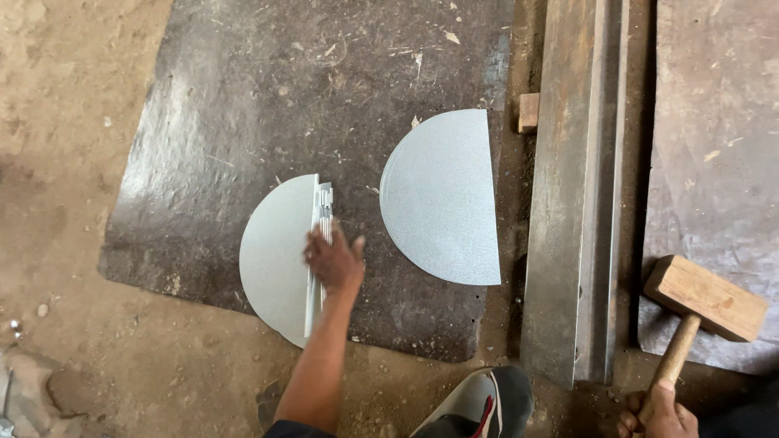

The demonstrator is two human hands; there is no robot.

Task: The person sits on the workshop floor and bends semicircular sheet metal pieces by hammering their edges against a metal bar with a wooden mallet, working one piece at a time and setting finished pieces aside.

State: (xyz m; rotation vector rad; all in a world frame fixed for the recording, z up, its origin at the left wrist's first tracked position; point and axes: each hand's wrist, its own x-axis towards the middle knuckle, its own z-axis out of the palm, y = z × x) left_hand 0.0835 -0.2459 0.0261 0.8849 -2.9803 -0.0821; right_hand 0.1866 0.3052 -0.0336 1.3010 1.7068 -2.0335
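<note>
Stack of half-disc sheets [280,259] at 7 o'clock on mat [243,97]; left hand [334,261] presses flat on its straight edge. Right hand [659,414] grips mallet [704,296] at 4 o'clock. Looks like squaring step; next calls for steady hold.

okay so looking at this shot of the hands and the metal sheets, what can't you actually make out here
Head view only:
- Left hand hides part of the folded edge of the left half-disc, so its grip there is unclear.
- Right hand is cut off by the bottom edge; its hold on the mallet handle shows only partly.
- Shoe is cut off by the bottom edge.
</note>
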